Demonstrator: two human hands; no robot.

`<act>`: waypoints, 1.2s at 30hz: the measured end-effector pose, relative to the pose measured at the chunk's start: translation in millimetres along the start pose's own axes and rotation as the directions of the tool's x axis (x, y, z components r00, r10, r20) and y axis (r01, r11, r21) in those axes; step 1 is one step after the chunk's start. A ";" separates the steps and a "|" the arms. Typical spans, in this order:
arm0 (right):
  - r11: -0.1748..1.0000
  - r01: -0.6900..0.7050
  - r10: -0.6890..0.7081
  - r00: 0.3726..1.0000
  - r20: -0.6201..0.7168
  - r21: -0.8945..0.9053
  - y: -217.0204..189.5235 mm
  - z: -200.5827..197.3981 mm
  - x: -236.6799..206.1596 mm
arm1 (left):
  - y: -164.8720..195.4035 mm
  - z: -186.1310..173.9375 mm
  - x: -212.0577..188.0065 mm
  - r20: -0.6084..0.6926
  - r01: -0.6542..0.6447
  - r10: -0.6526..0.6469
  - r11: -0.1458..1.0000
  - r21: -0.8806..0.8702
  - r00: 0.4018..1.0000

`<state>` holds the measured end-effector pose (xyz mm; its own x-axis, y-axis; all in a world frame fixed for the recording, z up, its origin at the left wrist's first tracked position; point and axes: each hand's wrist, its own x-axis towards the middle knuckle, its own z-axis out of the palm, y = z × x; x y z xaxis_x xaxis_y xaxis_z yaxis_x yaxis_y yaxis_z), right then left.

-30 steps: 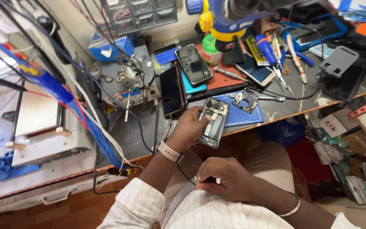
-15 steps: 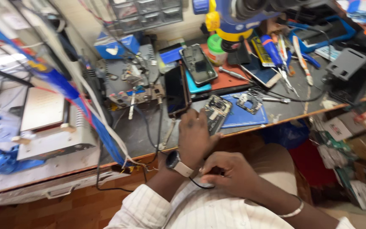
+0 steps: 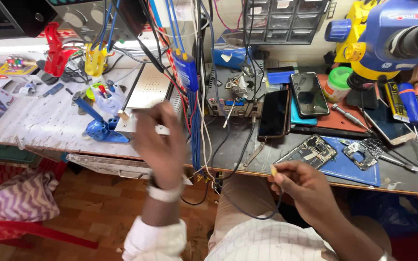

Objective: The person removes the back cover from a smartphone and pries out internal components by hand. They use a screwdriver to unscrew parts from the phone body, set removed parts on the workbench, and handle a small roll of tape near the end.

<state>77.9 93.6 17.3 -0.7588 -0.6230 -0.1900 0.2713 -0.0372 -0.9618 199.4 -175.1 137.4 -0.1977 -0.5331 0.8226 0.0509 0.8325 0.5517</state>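
At the far left of the surface (image 3: 39,121) lie small boxes and a blue stand (image 3: 97,128), with a metal plate (image 3: 148,87) behind. The left hand (image 3: 158,140) is raised over that edge, blurred, wrist bent up, wearing a white watch (image 3: 166,193); its fingers seem to curl loosely, but I cannot tell whether they grasp anything. A bundle of hanging cables (image 3: 192,111) falls beside it. Further right, the right hand (image 3: 306,193) hovers just below the surface's edge, palm down, fingers pinched on the yellow tip (image 3: 273,170) of a thin dark cable (image 3: 252,212) that loops beneath it. The cable looks light and limp, best held near its stiff end. Just beyond it rests an opened phone (image 3: 310,151), boards exposed and fragile, on a blue mat (image 3: 349,166).
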 end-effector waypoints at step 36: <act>0.071 0.858 -0.867 0.306 0.394 -0.510 -175.5 182.5 41.9 | -36.6 20.1 43.1 -0.188 -0.178 0.168 0.984 -0.034 0.968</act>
<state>106.6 -68.6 214.1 -0.2339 -0.4659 0.8534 -0.9332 -0.1388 -0.3315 169.3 -225.4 149.9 0.0016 -0.4043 0.9146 0.1186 0.9083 0.4013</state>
